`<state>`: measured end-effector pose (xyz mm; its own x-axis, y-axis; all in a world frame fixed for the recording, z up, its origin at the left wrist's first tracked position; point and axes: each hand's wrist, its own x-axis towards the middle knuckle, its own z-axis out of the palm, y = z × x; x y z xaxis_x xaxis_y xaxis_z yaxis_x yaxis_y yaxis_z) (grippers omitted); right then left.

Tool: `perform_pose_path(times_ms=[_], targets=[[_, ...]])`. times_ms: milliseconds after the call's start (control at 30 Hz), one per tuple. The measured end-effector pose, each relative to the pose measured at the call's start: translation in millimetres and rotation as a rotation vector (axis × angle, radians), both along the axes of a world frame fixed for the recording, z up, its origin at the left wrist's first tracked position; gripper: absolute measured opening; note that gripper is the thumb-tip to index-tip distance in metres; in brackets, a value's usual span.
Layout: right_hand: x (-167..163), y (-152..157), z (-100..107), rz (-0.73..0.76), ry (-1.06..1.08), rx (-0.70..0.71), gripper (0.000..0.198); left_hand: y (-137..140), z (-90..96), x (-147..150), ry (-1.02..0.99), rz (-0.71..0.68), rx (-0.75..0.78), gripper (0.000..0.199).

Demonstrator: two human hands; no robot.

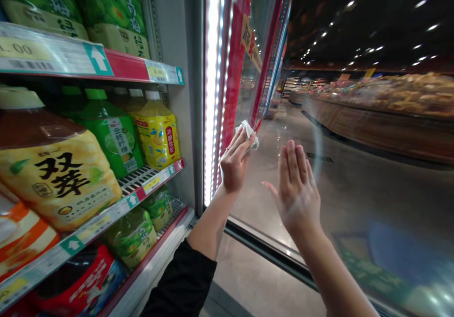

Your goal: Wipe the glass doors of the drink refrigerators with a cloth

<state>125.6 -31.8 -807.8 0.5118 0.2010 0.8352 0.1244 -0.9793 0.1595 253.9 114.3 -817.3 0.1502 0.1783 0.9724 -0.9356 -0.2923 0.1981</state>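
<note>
My left hand (234, 162), with its black sleeve, presses a crumpled white cloth (248, 135) against the glass door (262, 232) near the lit door frame. Only the cloth's edges show past my fingers, and I cannot tell whether it is fabric or paper. To the right, my right hand (298, 189) is held up flat against or just before the glass, fingers stretched and thumb apart, holding nothing.
Left of my hands, shelves hold a large bottle with a yellow label (56, 175), a green bottle (109, 137) and a yellow bottle (158, 132). A bright light strip (212, 90) runs up the frame. Beyond the glass stands a long wooden counter (376, 127) piled with goods.
</note>
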Motion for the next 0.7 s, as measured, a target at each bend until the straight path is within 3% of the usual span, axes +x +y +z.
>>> perform_pose_path(times_ms=[67, 133, 267, 367, 600, 700], targets=[[7.7, -2.3, -1.7, 0.02, 0.014, -0.012, 0.108, 10.9, 18.2, 13.1, 0.009, -0.006, -0.026, 0.04], [13.0, -7.0, -4.0, 0.035, -0.001, -0.016, 0.105, 24.8, 22.2, 21.8, 0.065, 0.017, -0.071, 0.037], [15.5, -11.0, -6.5, 0.064, -0.035, -0.003, 0.101, 40.8, -7.6, 16.1, 0.189, 0.089, -0.135, 0.029], [14.3, -9.3, -5.8, 0.068, -0.043, 0.004, 0.104, 42.0, -24.8, 7.0, 0.191, 0.071, -0.099, 0.031], [14.2, -9.0, -2.1, 0.056, -0.056, 0.009, 0.104, 56.6, 5.8, 21.8, 0.235, 0.131, -0.036, 0.037], [2.8, -11.6, -0.9, 0.077, -0.001, -0.001, 0.104, 55.2, -0.2, 21.4, 0.217, 0.161, -0.057, 0.034]])
